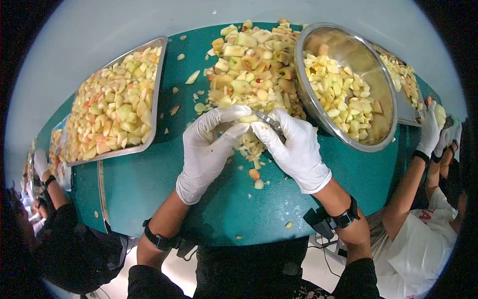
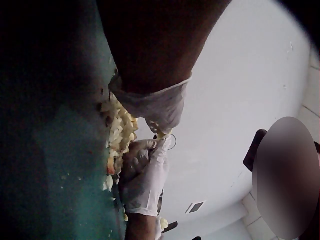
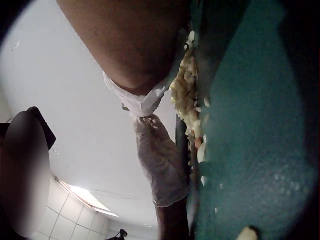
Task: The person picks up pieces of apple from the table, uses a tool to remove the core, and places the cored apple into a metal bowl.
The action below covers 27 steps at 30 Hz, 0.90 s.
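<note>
In the head view the gloved left hand (image 1: 206, 147) pinches a pale yellow fruit piece (image 1: 249, 119) between thumb and fingers. The gloved right hand (image 1: 298, 149) grips a small metal tool (image 1: 269, 120) against that piece, its thumb close to the left fingertips. Behind both hands lies a heap of cut fruit (image 1: 254, 74). The left wrist view shows the left hand (image 2: 155, 107) above the right hand (image 2: 147, 175), their fingertips meeting. In the right wrist view, the right hand (image 3: 137, 100) partly hides the fingertips of the left hand (image 3: 160, 160).
A metal tray (image 1: 160, 84) of fruit pieces stands left, a steel bowl (image 1: 386, 107) of pieces right. Scraps (image 1: 254, 174) lie on the green table (image 1: 139, 199) before the hands. Other gloved people work at both sides; another tray (image 1: 411, 121) stands beyond the bowl.
</note>
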Available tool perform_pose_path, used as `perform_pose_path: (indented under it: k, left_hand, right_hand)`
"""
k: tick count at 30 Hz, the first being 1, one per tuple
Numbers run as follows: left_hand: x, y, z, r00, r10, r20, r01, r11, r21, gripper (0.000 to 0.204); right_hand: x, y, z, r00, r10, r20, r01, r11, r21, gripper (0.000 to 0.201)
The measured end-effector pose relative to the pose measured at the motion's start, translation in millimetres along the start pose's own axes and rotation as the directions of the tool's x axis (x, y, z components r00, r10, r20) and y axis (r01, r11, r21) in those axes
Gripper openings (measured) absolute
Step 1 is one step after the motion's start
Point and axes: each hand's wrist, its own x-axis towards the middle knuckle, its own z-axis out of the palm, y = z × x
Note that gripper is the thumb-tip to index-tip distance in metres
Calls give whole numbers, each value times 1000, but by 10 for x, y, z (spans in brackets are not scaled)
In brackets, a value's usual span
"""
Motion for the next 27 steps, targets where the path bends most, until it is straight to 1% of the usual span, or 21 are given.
perform_pose_path:
  k: [3, 6, 9, 12, 15, 16, 17, 18, 21, 24, 26, 27]
  left_hand:
    - [-3, -71, 7, 1000, 9, -18, -10, 997, -70, 24]
    - [15, -65, -21, 998, 60, 20, -61, 997, 46, 27]
    - [17, -73, -40, 996, 78, 30, -80, 993, 90, 26]
    - [16, -39, -9, 999, 54, -5, -54, 998, 14, 23]
    - [18, 65, -8, 992, 117, -42, -112, 988, 105, 23]
    - [30, 65, -26, 970, 242, -1, -238, 957, 168, 24]
    - [48, 64, -67, 932, 359, 47, -360, 906, 224, 25]
    - [62, 66, -98, 878, 467, 103, -477, 836, 272, 26]
    - [4, 185, -113, 866, 474, 161, -501, 817, 285, 25]
    - [26, 180, -104, 850, 501, 161, -526, 814, 244, 23]
    - [62, 135, -138, 870, 474, 137, -491, 811, 318, 23]
    - [80, 109, -147, 880, 460, 122, -471, 808, 353, 23]
  right_hand:
    - [-10, 10, 3, 998, 33, 51, -34, 999, 29, 34]
    - [-33, -18, 2, 998, 51, 48, -55, 995, 85, 33]
    - [-35, -29, 12, 1000, 6, 5, -6, 998, 70, 30]
    - [-37, -30, -23, 999, 30, 43, -33, 996, 77, 29]
    - [-51, 4, 50, 993, 67, -93, -35, 952, 304, 28]
    - [-41, 0, 32, 993, 70, -98, -34, 942, 334, 27]
    - [-25, -11, 8, 992, 75, -102, -32, 930, 365, 27]
    - [-19, -15, -12, 991, 80, -108, -31, 918, 396, 27]
    - [-44, -23, -24, 988, 117, -103, -64, 909, 413, 25]
    - [-22, -18, 10, 988, 143, -62, -107, 908, 405, 21]
    - [-19, 9, 68, 986, 158, -53, -123, 906, 406, 20]
    - [-14, -45, 49, 975, 224, -4, -206, 904, 375, 21]
